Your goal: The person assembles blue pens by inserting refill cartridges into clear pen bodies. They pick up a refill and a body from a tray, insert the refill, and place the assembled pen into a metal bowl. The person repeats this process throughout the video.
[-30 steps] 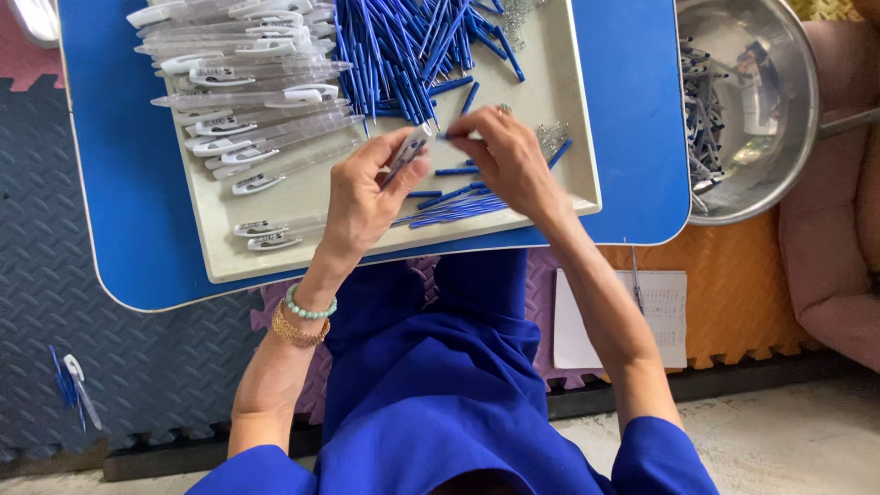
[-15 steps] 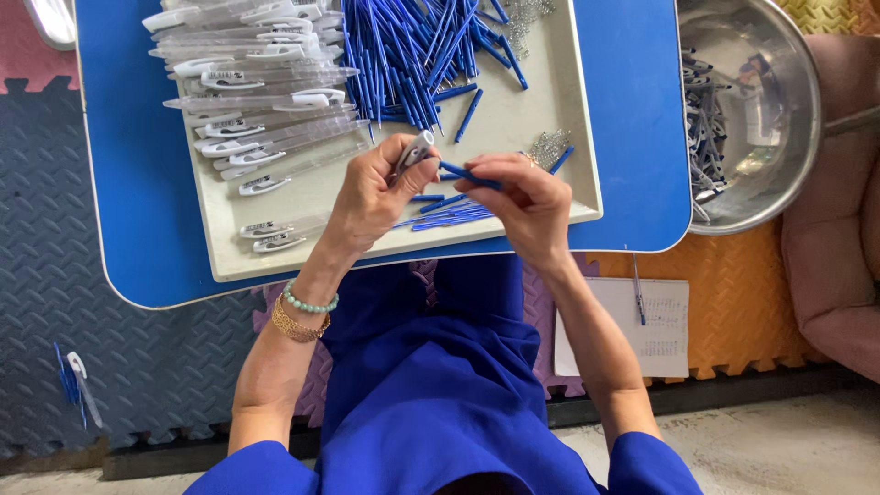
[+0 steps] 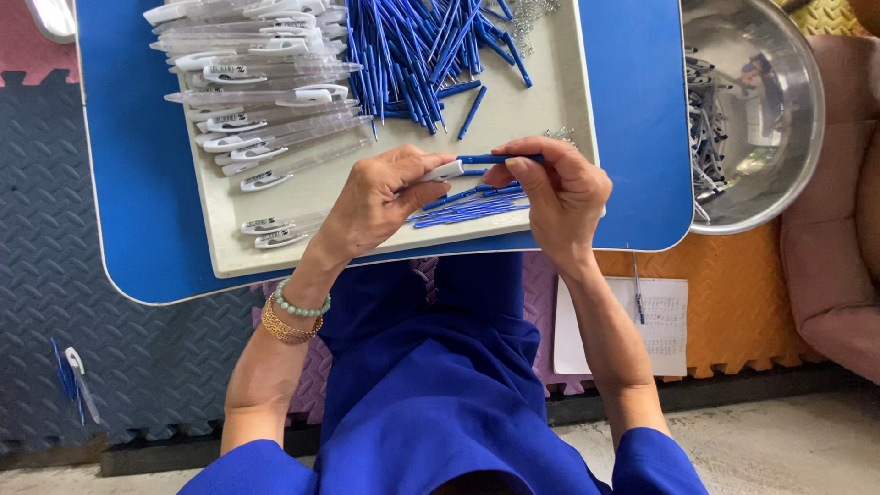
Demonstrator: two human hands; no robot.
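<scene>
1. Tray (image 3: 559,215) sits on the small table (image 3: 137,183), pretty much centred, table edge showing all around it.
2. In the tray: clear pen barrels (image 3: 266,101) stacked on the left, refill pile (image 3: 422,46) to the right of them at the far side, springs (image 3: 527,14) at the far right corner.
3. Near edge of tray: a few loose refills (image 3: 472,206), w/ two barrels (image 3: 266,231) off to the left.
4. Left hand (image 3: 380,197) and right hand (image 3: 559,188) are over the tray's near side, meeting on one pen (image 3: 477,163) btwn them (held just above the loose refills).
5. Metal bowl (image 3: 779,119) is right of the table, pen parts (image 3: 701,119) inside along its left wall.
6. Paper sheet (image 3: 665,321) w/ a pen (image 3: 636,286) on it lies on the floor mat (image 3: 733,293), nearer than the table, right side.
</scene>
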